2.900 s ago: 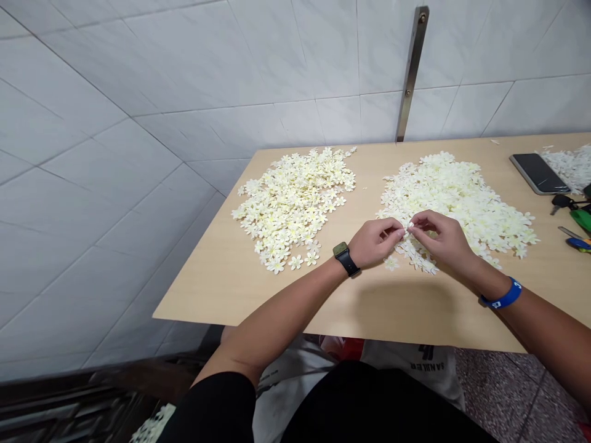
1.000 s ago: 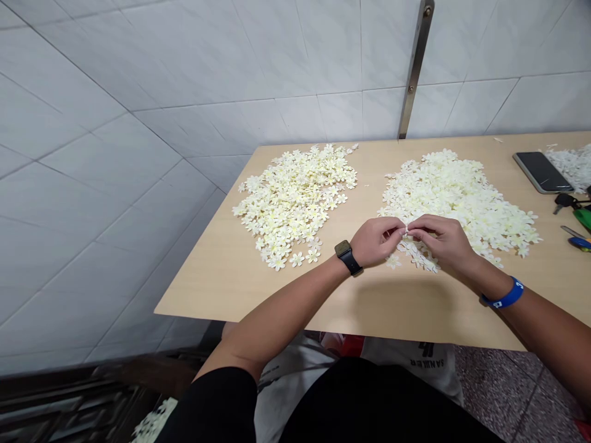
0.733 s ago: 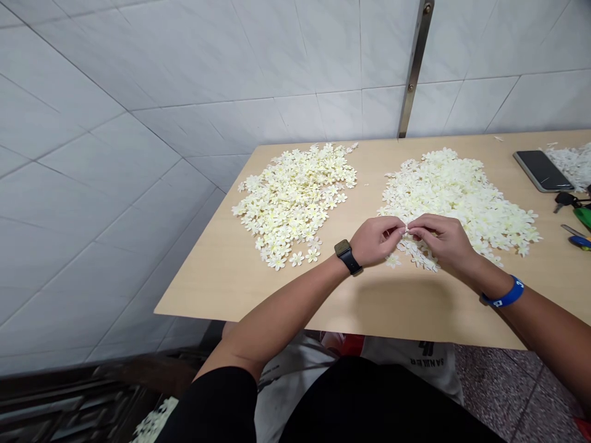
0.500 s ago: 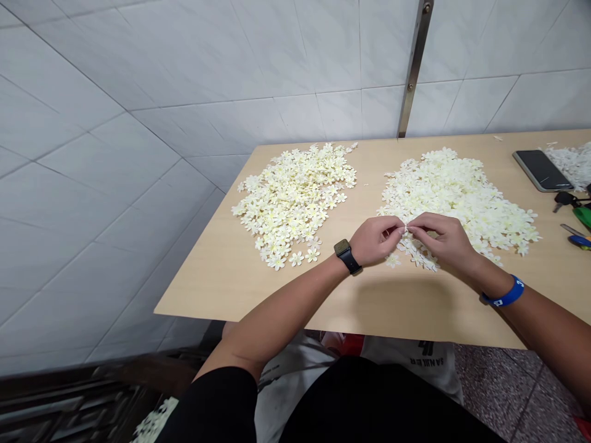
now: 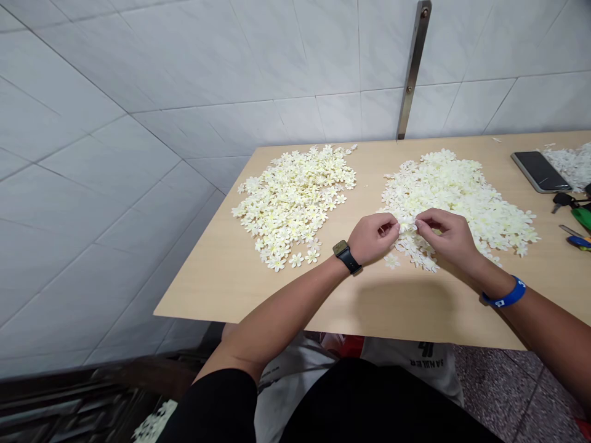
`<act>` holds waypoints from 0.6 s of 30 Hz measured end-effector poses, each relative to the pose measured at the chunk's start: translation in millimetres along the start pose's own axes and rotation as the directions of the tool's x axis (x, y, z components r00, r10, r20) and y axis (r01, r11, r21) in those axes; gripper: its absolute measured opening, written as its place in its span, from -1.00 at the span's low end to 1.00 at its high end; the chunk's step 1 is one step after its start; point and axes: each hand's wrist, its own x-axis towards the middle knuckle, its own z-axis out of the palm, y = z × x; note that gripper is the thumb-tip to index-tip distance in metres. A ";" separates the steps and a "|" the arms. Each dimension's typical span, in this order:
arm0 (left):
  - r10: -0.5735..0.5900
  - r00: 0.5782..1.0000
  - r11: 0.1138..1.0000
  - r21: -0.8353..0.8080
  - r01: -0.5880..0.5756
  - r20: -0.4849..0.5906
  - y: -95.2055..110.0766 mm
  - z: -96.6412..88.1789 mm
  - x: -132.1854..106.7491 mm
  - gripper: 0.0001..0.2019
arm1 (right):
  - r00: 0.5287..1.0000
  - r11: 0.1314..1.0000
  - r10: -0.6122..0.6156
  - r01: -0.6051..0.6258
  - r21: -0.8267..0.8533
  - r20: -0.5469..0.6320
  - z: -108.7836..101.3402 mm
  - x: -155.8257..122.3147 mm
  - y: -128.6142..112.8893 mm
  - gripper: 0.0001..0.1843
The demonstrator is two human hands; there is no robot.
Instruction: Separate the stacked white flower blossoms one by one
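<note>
Seen from the person's own head, looking down: two bare forearms reach across a light wood table (image 5: pixel 369 307), and the hands are close together but not touching. The left hand (image 5: pixel 373 239), with a black smartwatch (image 5: pixel 346 257) on its wrist, and the right hand (image 5: pixel 446 239), with a blue wristband (image 5: pixel 505 294), curl their fingers toward each other just above the near edge of a heap of small cream-white flowers (image 5: pixel 455 197). A little white flower (image 5: pixel 406 226) sits in the narrow gap between the fingertips. Whether either hand is actually gripping it is too small to tell.

A second heap of similar flowers (image 5: pixel 293 203), with yellow-tinted centres, lies to the left, well apart from the first, and the left wrist is close to its lower edge. Farther right on the table are a black phone (image 5: pixel 540 171), a smaller white pile (image 5: pixel 572 165), keys (image 5: pixel 562 199), a green object (image 5: pixel 582 217) and a blue-handled tool (image 5: pixel 579 242) — all well beyond the right hand.

Behind the table rises a white tiled wall (image 5: pixel 184 61) with an upright metal strip (image 5: pixel 413 74). Below the table edge, a white bag with black lettering (image 5: pixel 415 363) sits above a speckled floor (image 5: pixel 494 394).
</note>
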 end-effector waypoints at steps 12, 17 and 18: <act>-0.041 0.996 0.999 -0.011 0.041 -0.075 -2.1 -1.3 1.4 -0.79 | 0.995 0.996 0.082 -0.080 0.038 -0.059 -0.9 0.8 5.8 -0.88; -0.065 0.993 0.998 -0.015 0.064 -0.097 -6.6 -2.7 2.3 -0.78 | 0.992 0.996 0.088 -0.090 -0.014 -0.092 -5.0 2.2 9.2 -0.89; -0.065 0.994 0.998 -0.021 0.063 -0.092 -6.9 -2.9 2.3 -0.77 | 0.994 0.996 0.070 -0.075 -0.045 -0.089 -5.8 2.7 10.3 -0.89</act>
